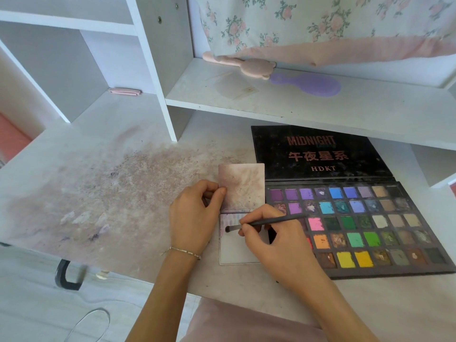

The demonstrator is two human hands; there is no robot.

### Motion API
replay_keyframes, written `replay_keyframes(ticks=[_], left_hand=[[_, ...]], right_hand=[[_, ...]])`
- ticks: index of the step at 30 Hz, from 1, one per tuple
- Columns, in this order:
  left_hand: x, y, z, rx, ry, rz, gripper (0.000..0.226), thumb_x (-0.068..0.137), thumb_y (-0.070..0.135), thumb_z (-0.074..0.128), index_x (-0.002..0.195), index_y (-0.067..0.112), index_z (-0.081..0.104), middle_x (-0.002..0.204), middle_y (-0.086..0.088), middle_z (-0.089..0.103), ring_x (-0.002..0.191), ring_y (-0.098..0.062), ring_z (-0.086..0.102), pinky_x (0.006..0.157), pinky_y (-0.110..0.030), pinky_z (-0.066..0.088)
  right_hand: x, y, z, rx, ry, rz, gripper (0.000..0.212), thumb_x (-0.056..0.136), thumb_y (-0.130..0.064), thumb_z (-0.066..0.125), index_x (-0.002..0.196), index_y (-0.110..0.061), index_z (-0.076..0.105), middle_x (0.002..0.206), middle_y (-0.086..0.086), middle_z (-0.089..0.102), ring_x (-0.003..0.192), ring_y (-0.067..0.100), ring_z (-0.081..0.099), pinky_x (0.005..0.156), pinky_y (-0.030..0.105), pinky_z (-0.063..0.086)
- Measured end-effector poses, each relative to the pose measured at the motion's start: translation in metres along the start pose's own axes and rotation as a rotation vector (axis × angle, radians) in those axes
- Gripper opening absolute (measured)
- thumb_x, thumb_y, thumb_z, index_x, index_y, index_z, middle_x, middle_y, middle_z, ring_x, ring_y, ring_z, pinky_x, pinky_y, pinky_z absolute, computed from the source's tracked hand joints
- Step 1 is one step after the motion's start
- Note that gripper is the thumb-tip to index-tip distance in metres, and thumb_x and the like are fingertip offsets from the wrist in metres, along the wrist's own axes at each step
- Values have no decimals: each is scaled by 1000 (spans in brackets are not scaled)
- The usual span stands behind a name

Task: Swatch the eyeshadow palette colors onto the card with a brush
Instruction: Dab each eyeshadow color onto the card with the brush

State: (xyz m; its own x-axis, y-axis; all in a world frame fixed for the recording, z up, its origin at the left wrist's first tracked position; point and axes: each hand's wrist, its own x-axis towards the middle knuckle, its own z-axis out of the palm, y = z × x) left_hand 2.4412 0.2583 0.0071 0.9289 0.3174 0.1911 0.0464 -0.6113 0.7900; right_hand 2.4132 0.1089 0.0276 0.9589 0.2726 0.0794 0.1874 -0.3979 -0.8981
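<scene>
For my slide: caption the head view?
Right hand strokes black brush on white card; left hand steadies it.

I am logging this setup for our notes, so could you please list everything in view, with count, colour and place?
Eyeshadow palette: one, black, multicoloured pans, open on the desk at right.
Card: one, white, smudged pink-purple, left of the palette.
Brush: one, dark handle, tip on the card's lower part.
Desk: one, white, powder-stained.
Shelf unit: one, white, at the back.
Pink bear-shaped item: one, on the shelf.
Purple brush-shaped item: one, on the shelf.
Floral cloth: one, hanging above the shelf.
Pink clip-like item: one, in the left nook.
Bracelet: one, on the left wrist.
Left hand: pinches the card's left edge.
Right hand: grips the brush.
</scene>
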Motion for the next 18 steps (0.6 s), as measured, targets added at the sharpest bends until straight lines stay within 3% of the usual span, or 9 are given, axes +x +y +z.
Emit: replay_keyframes(ticks=[18], left_hand=[[-1,1,0,-8,5,-12,9,82,28,62,74,25,63,63,18,56,64,-2,54,63,-27,45]], right_hand=[[3,3,2,-52,-16,27,13,81,-14,60,80,-27,60,80,-7,62,79,4,55,67,16,46]])
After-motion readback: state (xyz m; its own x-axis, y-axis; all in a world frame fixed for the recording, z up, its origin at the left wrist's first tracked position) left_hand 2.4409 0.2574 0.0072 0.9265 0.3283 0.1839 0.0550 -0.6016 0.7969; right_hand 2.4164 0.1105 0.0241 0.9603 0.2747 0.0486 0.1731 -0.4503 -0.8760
